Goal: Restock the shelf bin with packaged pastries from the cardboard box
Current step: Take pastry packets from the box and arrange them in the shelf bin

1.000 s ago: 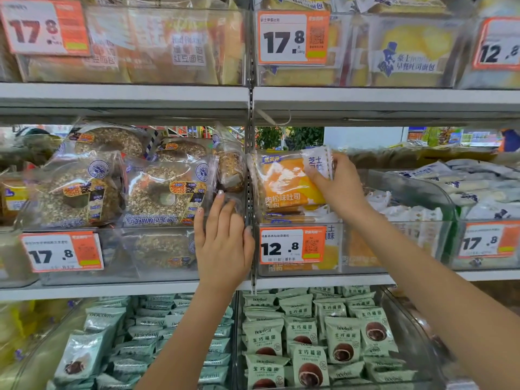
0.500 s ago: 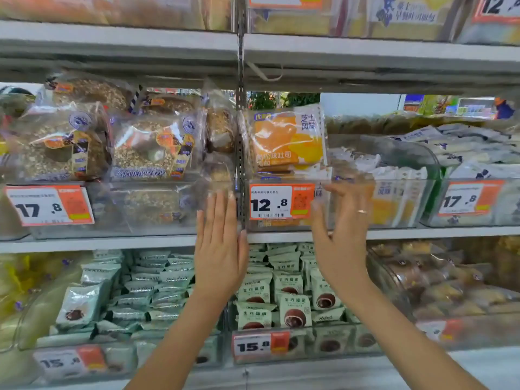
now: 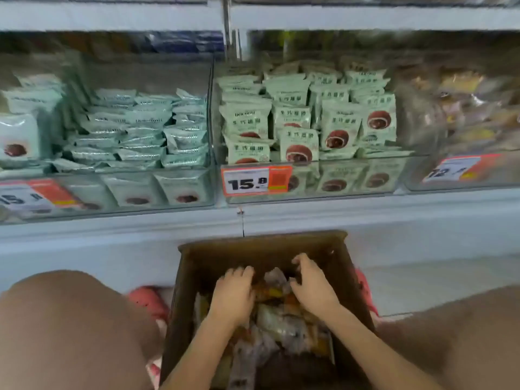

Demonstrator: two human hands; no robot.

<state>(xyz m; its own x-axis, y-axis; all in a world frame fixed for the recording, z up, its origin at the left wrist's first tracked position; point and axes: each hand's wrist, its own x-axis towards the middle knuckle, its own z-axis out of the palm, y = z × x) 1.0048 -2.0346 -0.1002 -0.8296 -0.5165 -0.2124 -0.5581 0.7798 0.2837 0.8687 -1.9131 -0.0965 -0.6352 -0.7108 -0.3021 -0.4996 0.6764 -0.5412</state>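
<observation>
Shelf point(image 3: 365, 209): a pale shelf runs across the view from nine to three o'clock, carrying clear bins side by side.
Knees: two bare knees fill the lower corners, at seven and five o'clock.
Cardboard box point(image 3: 261, 246): an open brown box at six o'clock, between the knees and below the shelf.
Shelf bin point(image 3: 351, 178): a clear bin at twelve to one o'clock, filled with upright mint-green packets showing a round brown cake.
Left bin point(image 3: 180, 190): at ten o'clock, holding similar pale packets lying flat in stacks.
Packaged pastries point(image 3: 277, 319): a blurred heap of clear and orange wrappers inside the box.
Price tag point(image 3: 256, 180): orange and white, reading 15.8, on the shelf bin's front.
Left hand point(image 3: 232, 295): down in the box, fingers curled onto the wrappers; whether it grips one cannot be told.
Right hand point(image 3: 312, 282): just beside it, fingers bent like a claw over the pastries; its grip cannot be told either.
</observation>
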